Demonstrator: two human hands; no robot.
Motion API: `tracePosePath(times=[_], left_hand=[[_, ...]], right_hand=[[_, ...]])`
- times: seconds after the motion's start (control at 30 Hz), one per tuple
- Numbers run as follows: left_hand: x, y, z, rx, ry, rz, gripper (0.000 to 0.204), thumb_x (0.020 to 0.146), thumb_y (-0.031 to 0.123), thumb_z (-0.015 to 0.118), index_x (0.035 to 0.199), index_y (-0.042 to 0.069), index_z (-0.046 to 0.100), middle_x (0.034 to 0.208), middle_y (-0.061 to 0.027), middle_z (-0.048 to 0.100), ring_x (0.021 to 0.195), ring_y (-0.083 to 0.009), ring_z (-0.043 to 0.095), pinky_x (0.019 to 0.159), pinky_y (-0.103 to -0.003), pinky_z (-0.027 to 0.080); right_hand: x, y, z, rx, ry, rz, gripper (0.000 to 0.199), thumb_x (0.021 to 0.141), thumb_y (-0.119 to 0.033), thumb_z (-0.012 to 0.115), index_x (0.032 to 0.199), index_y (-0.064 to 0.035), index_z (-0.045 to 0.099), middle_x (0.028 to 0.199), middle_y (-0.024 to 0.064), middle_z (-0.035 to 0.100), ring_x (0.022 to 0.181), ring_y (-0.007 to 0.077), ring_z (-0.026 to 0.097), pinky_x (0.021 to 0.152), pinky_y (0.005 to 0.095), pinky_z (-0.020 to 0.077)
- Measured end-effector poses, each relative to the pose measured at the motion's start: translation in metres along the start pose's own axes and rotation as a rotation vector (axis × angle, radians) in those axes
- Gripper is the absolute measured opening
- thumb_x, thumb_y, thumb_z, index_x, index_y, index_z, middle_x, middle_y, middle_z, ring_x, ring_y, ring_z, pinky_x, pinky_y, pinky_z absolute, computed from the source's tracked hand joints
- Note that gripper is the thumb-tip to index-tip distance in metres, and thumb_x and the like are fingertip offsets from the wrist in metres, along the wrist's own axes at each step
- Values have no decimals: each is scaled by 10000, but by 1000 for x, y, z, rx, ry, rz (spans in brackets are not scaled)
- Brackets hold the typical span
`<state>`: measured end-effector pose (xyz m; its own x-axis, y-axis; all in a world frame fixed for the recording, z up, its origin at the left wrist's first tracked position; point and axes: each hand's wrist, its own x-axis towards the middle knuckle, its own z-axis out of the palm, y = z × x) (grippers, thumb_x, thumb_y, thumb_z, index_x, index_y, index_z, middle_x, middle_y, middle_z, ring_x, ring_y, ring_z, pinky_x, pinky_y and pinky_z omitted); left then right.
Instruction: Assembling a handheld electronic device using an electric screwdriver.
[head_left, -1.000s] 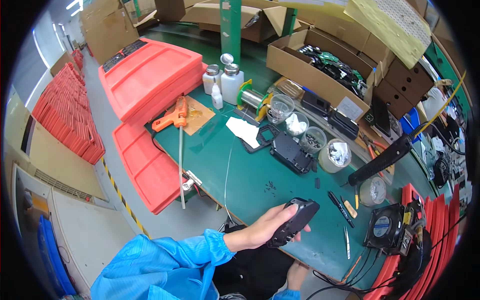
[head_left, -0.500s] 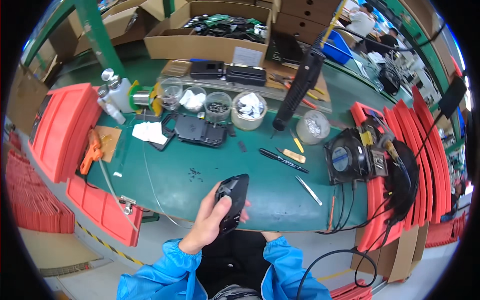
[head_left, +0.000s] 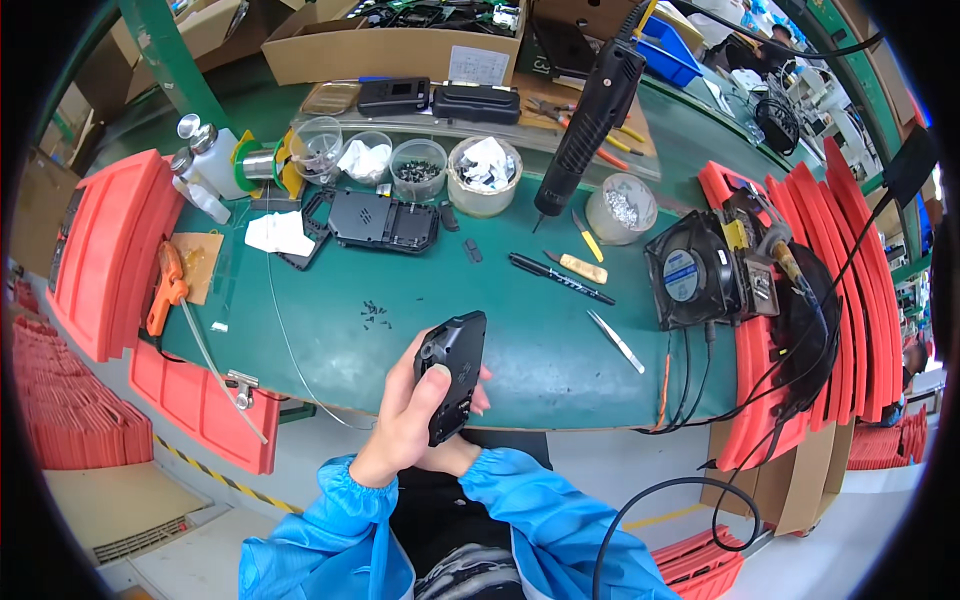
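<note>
Fingers of the left hand (head_left: 408,420) wrap around a black casing (head_left: 452,375), thumb pressed on its front face, just below the middle of the frame. The casing stands tilted, its top end over the near edge of the green bench (head_left: 330,350). The right hand (head_left: 470,455) is almost wholly hidden behind the casing and the left wrist; only a few fingertips show at the casing's right side, touching it, and whether they grip it cannot be told. Both blue sleeves (head_left: 520,520) come up from the bottom edge.

On the bench just above and left of the casing lies a small scatter of dark screws (head_left: 375,315). Further up sits an opened black housing (head_left: 385,222) beside a white cloth (head_left: 278,232). Behind it stands a row of clear cups (head_left: 418,168); their contents are too small to make out. A black electric screwdriver (head_left: 590,115) hangs tilted at upper centre, its cord cut off by the top rim. To the right of centre lie a black pen (head_left: 560,280) and tweezers (head_left: 615,342). A black fan (head_left: 690,272) sits at the right, wires trailing down over the bench edge. Red trays (head_left: 105,250) lie at the left, bent by the lens, and more at the right, partly lost in the dark rim. An orange tool (head_left: 165,295) rests at the left of the bench.
</note>
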<state>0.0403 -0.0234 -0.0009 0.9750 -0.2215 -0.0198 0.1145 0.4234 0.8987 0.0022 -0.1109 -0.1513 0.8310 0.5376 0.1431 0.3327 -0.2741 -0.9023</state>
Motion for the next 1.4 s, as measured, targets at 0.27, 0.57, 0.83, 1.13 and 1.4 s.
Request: tracePosePath(times=[0.27,0.57,0.83,1.13,1.4], left_hand=[[-6,-1,5,-19,17,12,575,1064,308,551,1508,-27,404,1116,-160,662,884,-191,666,795,-336,562],[1,-2,7,36,76,48,599,1031,312,653,1467,-30,424,971,-96,646,779,-145,592,707,-307,497],[-3,8,-5,128,-79,32,571,1022,200,630,1508,-7,412,987,-67,659,852,-122,633,791,-295,531],[-5,1,-1,74,-51,5,563,1027,170,603,1524,-7,405,1090,-92,644,883,-140,641,819,-307,545],[1,-4,3,79,7,118,561,1013,304,680,1406,-31,461,769,-58,518,669,-123,433,590,-325,347]], right_hand=[[19,20,39,253,-352,72,426,968,-291,685,1334,-92,595,1032,122,689,985,229,666,850,364,516],[16,87,137,267,-600,208,255,958,-288,731,979,-35,712,805,98,720,758,183,679,699,355,533],[32,26,71,-135,-383,317,267,996,-279,692,968,-13,694,813,84,712,782,162,694,703,354,538],[42,20,66,142,-486,417,258,1016,-266,666,987,-10,687,828,73,715,794,153,697,715,347,544],[43,6,66,443,-724,466,252,1031,-256,646,1002,-8,681,840,65,718,803,145,700,724,342,549]])
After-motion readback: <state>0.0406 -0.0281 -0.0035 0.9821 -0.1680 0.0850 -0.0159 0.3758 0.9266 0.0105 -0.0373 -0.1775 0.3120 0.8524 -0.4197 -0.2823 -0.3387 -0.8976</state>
